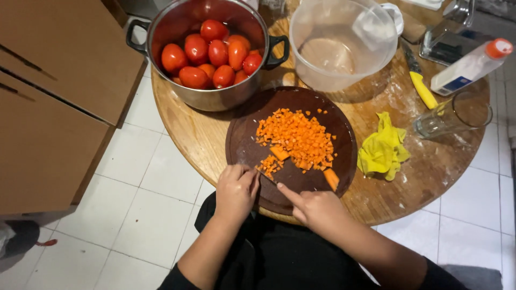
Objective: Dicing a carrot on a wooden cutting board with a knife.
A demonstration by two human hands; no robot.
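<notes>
Resting at the near edge of the round dark cutting board [242, 150], the left hand [235, 193] has its fingers curled down onto a small cluster of carrot pieces [269, 165]. The right hand [317, 208] lies beside it at the board's near rim, closed around a knife handle with the forefinger stretched along the blade [269, 180], whose tip meets that cluster. A larger carrot chunk [331, 178] sits at the board's near right. Toward the board's middle spreads a heap of diced carrot [295, 137]. Right of the board on the wooden bench [183, 129] lies a crumpled yellow cloth [382, 150]. Beyond the board stand a steel pot [215, 96] of red tomatoes [212, 53] and a clear plastic bowl [341, 45].
</notes>
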